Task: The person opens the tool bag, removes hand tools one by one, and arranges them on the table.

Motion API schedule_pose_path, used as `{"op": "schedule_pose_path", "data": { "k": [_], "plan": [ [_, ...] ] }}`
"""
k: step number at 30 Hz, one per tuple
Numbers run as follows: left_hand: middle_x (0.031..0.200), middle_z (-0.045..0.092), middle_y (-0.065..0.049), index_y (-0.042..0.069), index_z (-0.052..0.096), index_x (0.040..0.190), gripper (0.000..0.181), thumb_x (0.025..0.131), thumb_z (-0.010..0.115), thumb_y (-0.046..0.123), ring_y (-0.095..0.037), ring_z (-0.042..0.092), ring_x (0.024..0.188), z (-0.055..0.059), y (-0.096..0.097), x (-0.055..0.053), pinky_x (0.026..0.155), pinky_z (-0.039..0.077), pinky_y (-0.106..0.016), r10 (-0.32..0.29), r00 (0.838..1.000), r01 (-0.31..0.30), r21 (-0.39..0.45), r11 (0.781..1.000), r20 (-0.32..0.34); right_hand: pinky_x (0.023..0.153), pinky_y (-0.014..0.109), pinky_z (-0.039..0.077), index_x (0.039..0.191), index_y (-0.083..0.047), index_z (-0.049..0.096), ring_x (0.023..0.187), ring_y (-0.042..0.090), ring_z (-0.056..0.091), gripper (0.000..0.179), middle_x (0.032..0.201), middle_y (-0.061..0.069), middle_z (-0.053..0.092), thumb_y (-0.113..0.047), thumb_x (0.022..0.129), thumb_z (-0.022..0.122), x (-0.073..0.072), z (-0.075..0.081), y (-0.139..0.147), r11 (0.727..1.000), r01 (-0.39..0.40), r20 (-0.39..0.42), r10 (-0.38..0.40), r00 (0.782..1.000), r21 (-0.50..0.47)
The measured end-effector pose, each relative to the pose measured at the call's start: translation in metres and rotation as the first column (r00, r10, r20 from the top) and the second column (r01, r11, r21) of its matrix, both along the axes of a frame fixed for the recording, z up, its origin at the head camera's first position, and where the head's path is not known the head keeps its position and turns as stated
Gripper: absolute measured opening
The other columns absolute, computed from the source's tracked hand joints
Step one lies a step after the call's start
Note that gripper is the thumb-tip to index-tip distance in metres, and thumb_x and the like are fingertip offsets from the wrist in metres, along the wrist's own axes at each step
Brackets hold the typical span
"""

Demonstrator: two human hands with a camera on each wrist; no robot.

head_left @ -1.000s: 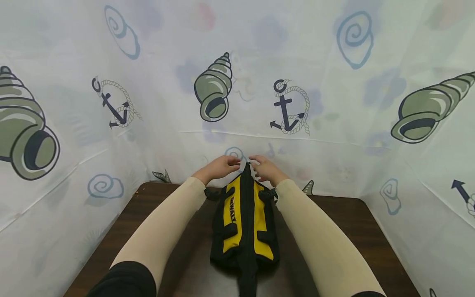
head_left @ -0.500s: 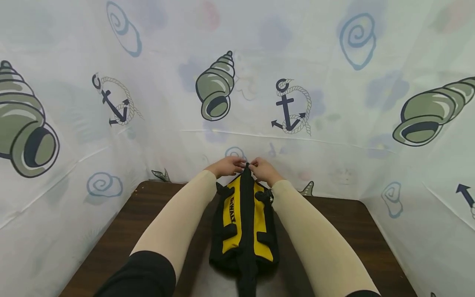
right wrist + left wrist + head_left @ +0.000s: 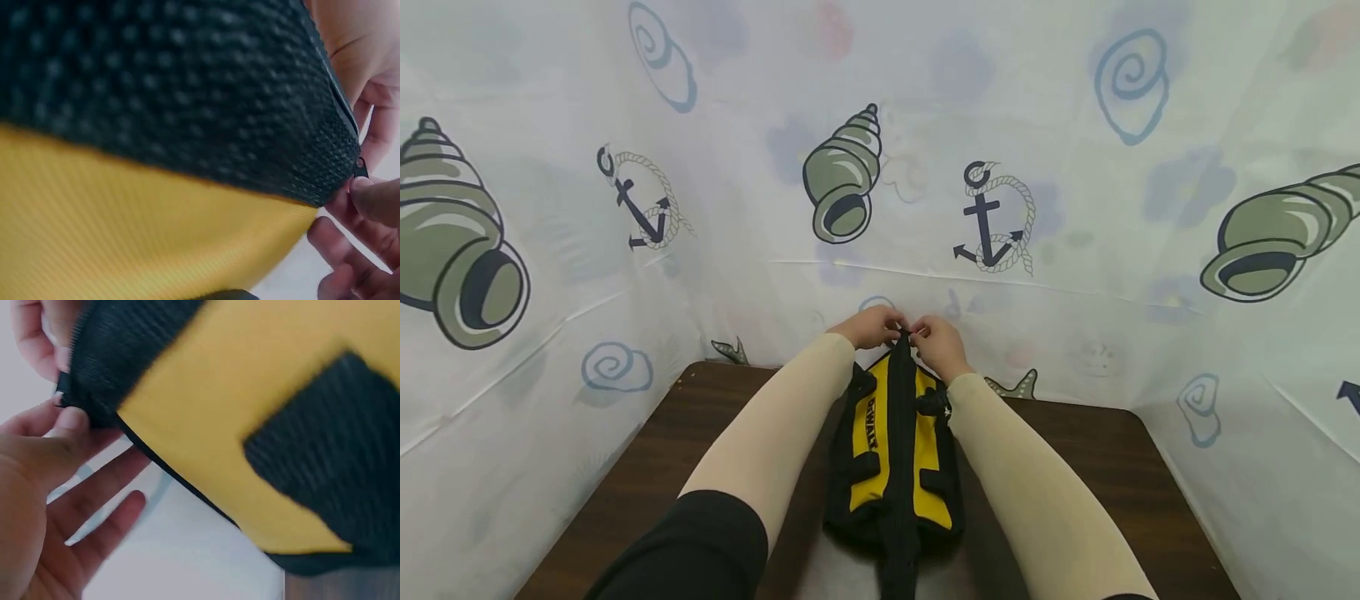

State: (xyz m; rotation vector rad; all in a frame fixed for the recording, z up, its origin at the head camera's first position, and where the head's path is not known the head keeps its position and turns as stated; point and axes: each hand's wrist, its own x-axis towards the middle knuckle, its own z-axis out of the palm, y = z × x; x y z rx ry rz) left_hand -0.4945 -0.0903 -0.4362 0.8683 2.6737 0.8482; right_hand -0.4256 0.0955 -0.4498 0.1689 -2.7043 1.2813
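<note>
A yellow and black tool bag [image 3: 900,442] with DEWALT lettering lies lengthwise on the table, its black zipper strip running along the top. At its far end, my left hand [image 3: 871,327] pinches the black fabric tip between thumb and forefinger, its other fingers spread below in the left wrist view. My right hand [image 3: 942,343] meets it there from the other side. Its thumb and forefinger pinch the small black zipper pull [image 3: 361,167] at the end of the zip. The zipper appears closed along the visible strip.
The dark brown wooden table [image 3: 1075,467] extends to both sides of the bag. A white curtain [image 3: 737,208] printed with shells and anchors hangs close behind it and along both sides. A black strap [image 3: 898,567] trails from the bag's near end.
Both hands have come together at the bag's far tip, from apart to pinching it. The left hand has moved right and slightly up. The bag stays in place.
</note>
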Motion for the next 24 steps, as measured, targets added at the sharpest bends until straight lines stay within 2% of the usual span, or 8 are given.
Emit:
{"op": "schedule_pose_path", "data": {
  "k": [5, 10, 12, 18, 24],
  "plan": [
    [0.116, 0.076, -0.007, 0.013, 0.077, 0.119, 0.018, 0.110, 0.064, 0.005, -0.023, 0.075, 0.105, 0.004, 0.007, -0.002, 0.087, 0.066, -0.031, 0.002, 0.996, -0.009, -0.071, 0.997, -0.092, 0.065, 0.033, 0.048, 0.109, -0.008, 0.076, 0.078, 0.027, 0.062, 0.015, 0.097, 0.013, 0.074, -0.011, 0.107, 0.061, -0.005, -0.005, 0.002, 1.000, -0.006, -0.052, 0.007, 0.999, 0.023],
    [0.104, 0.074, -0.001, 0.019, 0.077, 0.105, 0.017, 0.109, 0.066, 0.007, -0.020, 0.070, 0.095, 0.011, 0.012, -0.005, 0.077, 0.063, -0.027, -0.004, 0.979, -0.033, -0.180, 0.983, -0.204, 0.066, 0.035, 0.049, 0.108, -0.005, 0.078, 0.078, 0.028, 0.060, 0.016, 0.095, 0.010, 0.073, -0.007, 0.104, 0.063, -0.005, -0.003, 0.003, 0.994, -0.036, -0.118, 0.048, 0.992, 0.107],
    [0.102, 0.074, 0.000, 0.021, 0.076, 0.102, 0.019, 0.109, 0.066, 0.006, -0.019, 0.068, 0.091, 0.011, 0.012, -0.005, 0.074, 0.062, -0.028, 0.003, 0.977, -0.045, -0.195, 0.980, -0.211, 0.065, 0.034, 0.049, 0.108, -0.005, 0.078, 0.076, 0.027, 0.061, 0.016, 0.094, 0.010, 0.074, -0.006, 0.104, 0.062, -0.002, -0.001, 0.002, 0.990, -0.051, -0.124, 0.068, 0.990, 0.135],
    [0.095, 0.074, -0.004, 0.024, 0.074, 0.104, 0.024, 0.112, 0.060, 0.007, -0.021, 0.069, 0.071, 0.006, 0.012, -0.006, 0.063, 0.059, -0.031, 0.045, 0.989, -0.074, -0.203, 0.976, -0.140, 0.062, 0.032, 0.043, 0.107, -0.005, 0.076, 0.068, 0.024, 0.055, 0.017, 0.086, 0.008, 0.068, -0.004, 0.106, 0.059, 0.009, -0.003, 0.003, 0.978, -0.081, -0.134, 0.108, 0.985, 0.194],
    [0.094, 0.075, -0.003, 0.021, 0.074, 0.106, 0.017, 0.112, 0.061, 0.011, -0.021, 0.068, 0.064, 0.016, 0.015, 0.001, 0.063, 0.057, -0.031, 0.041, 0.985, -0.082, -0.241, 0.967, -0.168, 0.063, 0.033, 0.044, 0.103, -0.008, 0.074, 0.069, 0.023, 0.055, 0.013, 0.086, 0.006, 0.069, -0.004, 0.106, 0.062, 0.022, -0.002, 0.005, 0.968, -0.104, -0.179, 0.147, 0.973, 0.227]
  ]
}}
